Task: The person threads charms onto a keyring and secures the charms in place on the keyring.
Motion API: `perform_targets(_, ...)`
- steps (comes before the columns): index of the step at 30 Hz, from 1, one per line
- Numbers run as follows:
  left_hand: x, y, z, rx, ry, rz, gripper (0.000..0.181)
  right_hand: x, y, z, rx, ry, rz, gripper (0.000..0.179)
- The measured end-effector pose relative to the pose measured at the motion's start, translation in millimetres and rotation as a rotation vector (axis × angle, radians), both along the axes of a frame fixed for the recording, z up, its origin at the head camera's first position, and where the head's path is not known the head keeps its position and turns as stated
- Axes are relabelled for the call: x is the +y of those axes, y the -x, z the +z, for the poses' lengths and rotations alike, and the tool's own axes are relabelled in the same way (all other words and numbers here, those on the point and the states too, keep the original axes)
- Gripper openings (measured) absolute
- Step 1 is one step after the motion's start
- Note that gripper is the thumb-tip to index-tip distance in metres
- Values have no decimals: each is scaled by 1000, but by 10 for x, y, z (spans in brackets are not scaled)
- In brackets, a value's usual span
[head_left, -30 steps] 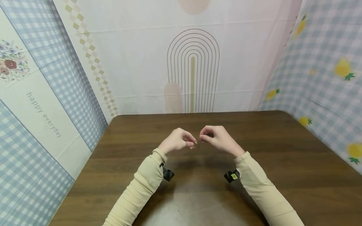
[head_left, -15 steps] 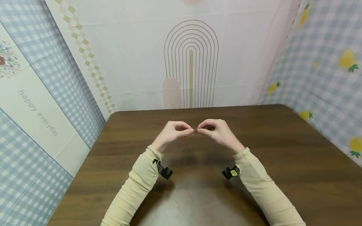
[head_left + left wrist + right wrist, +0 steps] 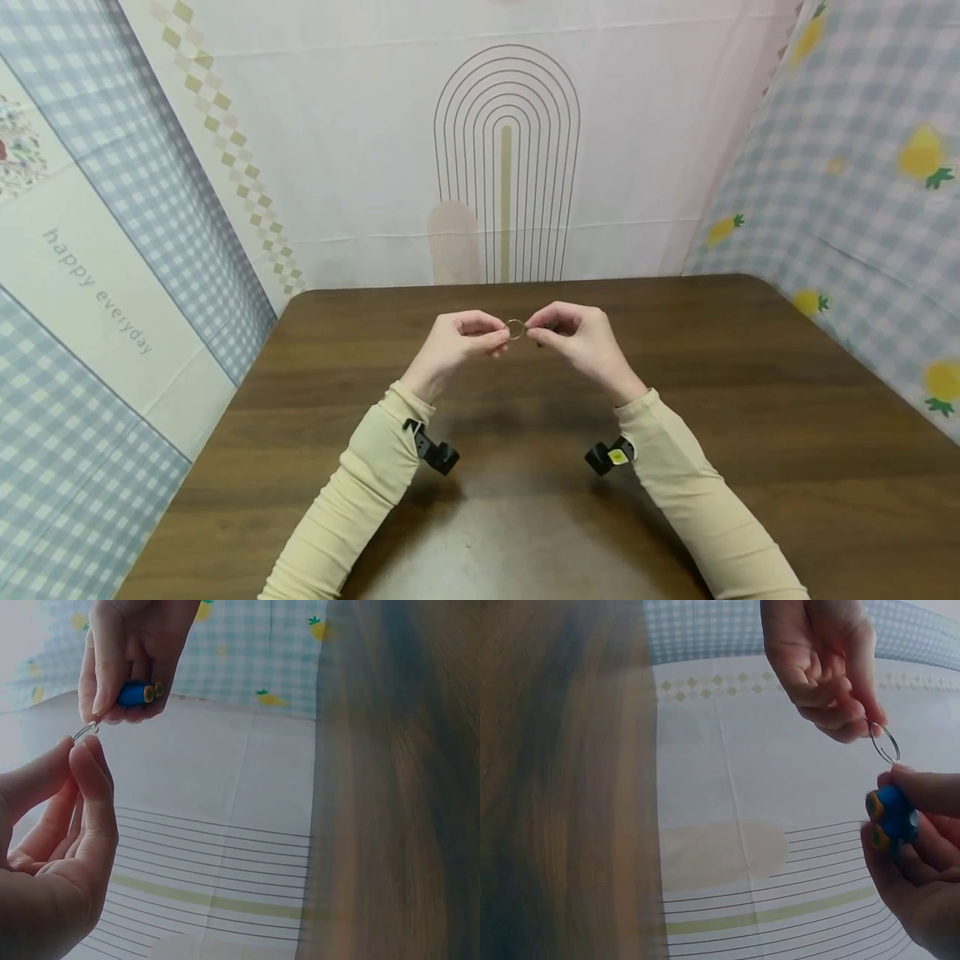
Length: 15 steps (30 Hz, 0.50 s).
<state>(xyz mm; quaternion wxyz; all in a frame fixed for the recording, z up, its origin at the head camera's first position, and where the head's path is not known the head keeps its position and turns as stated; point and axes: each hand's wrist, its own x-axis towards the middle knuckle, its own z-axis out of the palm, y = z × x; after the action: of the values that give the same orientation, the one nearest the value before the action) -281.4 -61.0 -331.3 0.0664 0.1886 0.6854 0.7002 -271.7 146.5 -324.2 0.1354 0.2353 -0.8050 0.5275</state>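
A thin metal key ring (image 3: 514, 320) is stretched between the two hands above the table. My left hand (image 3: 453, 348) pinches one side of it between thumb and index finger. On the opposite side, the thumb and index fingertip of my right hand (image 3: 592, 343) pinch the ring's edge. A small blue figure-like trinket (image 3: 895, 810) with round orange-and-green ends sits within the right hand's curled fingers, just below the ring. In the left wrist view the blue trinket (image 3: 133, 694) shows under the right fingers; whether it is joined to the ring is hidden.
A dark wooden table (image 3: 675, 358) spreads beneath both hands. Behind it hangs a pale cloth (image 3: 337, 150) printed with arches. Checked cloths (image 3: 840, 208) close off both sides. A black camera (image 3: 438, 457) is strapped to each sleeved wrist.
Both hands have risen and drawn together; the right fingers have met the ring, which was in the left hand alone. The ring now faces the head camera more openly.
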Motion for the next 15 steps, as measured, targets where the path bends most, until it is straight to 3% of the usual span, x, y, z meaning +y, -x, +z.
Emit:
perform_targets(9,64,-40,12,28,-39,42,16,-45,-11,-16,26,33,-8,9)
perform_targets(15,91,-57,8,36,-60,43,18,-79,-21,-38,121,28,-66,10)
